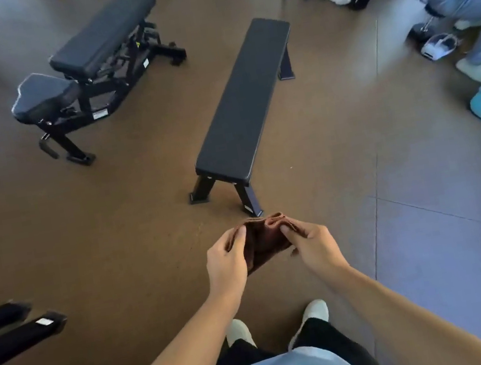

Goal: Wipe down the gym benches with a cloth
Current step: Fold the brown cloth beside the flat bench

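A brown cloth (262,242) is held in the air low in the view, bunched and part-folded between both hands, just short of the near end of the flat bench (246,101). It is judged light, soft and limp: it sags where unsupported, so it is best taken by its edges or gathered into a pad under the palm before being pressed on the padding. The left hand (226,264) is closed on the cloth's left edge, thumb over the top; the right hand (314,248) pinches its right edge, with the fingers (287,231) curled onto the folds. The flat bench runs away toward one o'clock, its dark top smooth and probably a little slick. An adjustable bench (91,60) is seen at eleven o'clock, well apart. Another person's legs (478,15) appear at two o'clock on the brown floor (83,240)
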The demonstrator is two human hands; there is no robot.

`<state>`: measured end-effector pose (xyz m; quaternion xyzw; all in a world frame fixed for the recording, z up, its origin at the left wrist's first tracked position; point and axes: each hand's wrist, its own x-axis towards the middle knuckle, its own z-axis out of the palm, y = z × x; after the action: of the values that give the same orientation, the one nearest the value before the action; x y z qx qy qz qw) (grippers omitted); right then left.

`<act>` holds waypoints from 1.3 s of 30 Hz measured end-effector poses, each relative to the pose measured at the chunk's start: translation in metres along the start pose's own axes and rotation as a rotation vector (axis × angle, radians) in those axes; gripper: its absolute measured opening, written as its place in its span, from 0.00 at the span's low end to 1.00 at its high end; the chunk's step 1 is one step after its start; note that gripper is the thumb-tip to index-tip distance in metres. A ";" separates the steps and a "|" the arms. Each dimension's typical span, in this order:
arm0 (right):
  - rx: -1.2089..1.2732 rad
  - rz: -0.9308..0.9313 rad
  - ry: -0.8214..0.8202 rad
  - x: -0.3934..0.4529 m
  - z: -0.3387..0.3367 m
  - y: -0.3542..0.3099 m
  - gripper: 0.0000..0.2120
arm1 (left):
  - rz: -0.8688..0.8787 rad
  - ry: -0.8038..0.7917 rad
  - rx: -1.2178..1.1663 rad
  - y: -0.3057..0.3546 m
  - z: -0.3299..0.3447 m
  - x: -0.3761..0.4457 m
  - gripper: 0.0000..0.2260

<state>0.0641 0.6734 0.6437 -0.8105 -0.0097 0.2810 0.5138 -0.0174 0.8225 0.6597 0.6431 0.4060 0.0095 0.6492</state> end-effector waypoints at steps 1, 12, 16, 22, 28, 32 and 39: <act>0.013 0.027 0.063 0.007 0.004 -0.003 0.09 | 0.014 0.026 0.016 0.002 -0.007 0.004 0.05; 0.058 0.110 0.192 0.104 -0.004 -0.051 0.05 | -0.058 0.253 0.011 0.032 -0.024 0.079 0.10; -0.061 0.005 0.090 0.143 -0.022 -0.066 0.11 | -0.118 0.283 0.059 0.047 -0.012 0.113 0.14; -0.150 -0.078 -0.049 0.210 -0.046 -0.092 0.17 | -0.172 0.357 0.158 0.075 0.004 0.154 0.19; -0.130 -0.157 -0.092 0.264 -0.070 -0.133 0.12 | -0.114 0.434 0.197 0.100 0.009 0.192 0.14; -0.057 -0.221 -0.202 0.289 -0.072 -0.172 0.04 | -0.124 0.376 0.297 0.119 0.014 0.217 0.19; -0.288 -0.375 -0.432 0.339 -0.046 -0.222 0.10 | 0.182 -0.064 0.313 0.207 0.050 0.287 0.16</act>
<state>0.4314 0.8436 0.6934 -0.7806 -0.3074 0.3430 0.4226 0.3073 0.9706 0.6790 0.7703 0.3217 -0.0153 0.5503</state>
